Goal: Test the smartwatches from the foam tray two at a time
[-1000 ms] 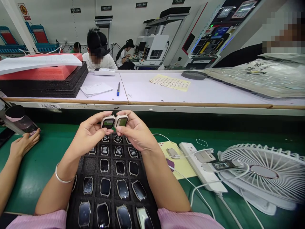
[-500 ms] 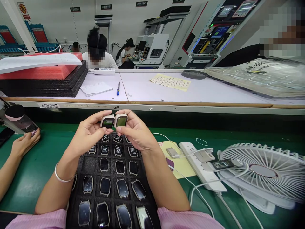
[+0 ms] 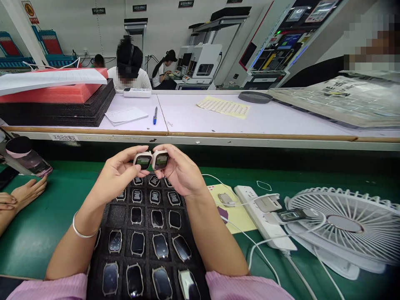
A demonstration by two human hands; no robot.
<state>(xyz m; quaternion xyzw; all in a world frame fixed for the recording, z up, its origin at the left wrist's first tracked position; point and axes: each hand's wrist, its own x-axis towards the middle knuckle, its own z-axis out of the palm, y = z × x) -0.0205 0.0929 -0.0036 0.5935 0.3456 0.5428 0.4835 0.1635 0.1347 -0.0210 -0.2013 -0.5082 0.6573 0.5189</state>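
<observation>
Two smartwatch bodies without straps are held up side by side over the far end of a black foam tray point(image 3: 114, 216). My left hand point(image 3: 117, 175) is closed on the left watch point(image 3: 143, 161), thumb at its lower edge. In my right hand point(image 3: 181, 171) the fingers grip the other watch point(image 3: 161, 160) by its edges, its screen uncovered. Both screens are lit with a greenish picture; the text is too small to read. Below, several more watches point(image 3: 138, 243) lie in the tray's compartments. Those in the far rows show white text, and the nearer ones have dark screens.
On the right stand a white power strip point(image 3: 265, 218) with cables and a white fan point(image 3: 346, 225). At left are a co-worker's hands point(image 3: 28, 196) and a bottle point(image 3: 29, 156). A raised shelf point(image 3: 184, 116) beyond carries foam sheets point(image 3: 56, 104), papers and a pen point(image 3: 155, 116).
My right thumb has come off the screen of the right watch, whose picture has changed. Both watches shifted slightly right. The co-worker's hand has let go of the bottle and drawn back.
</observation>
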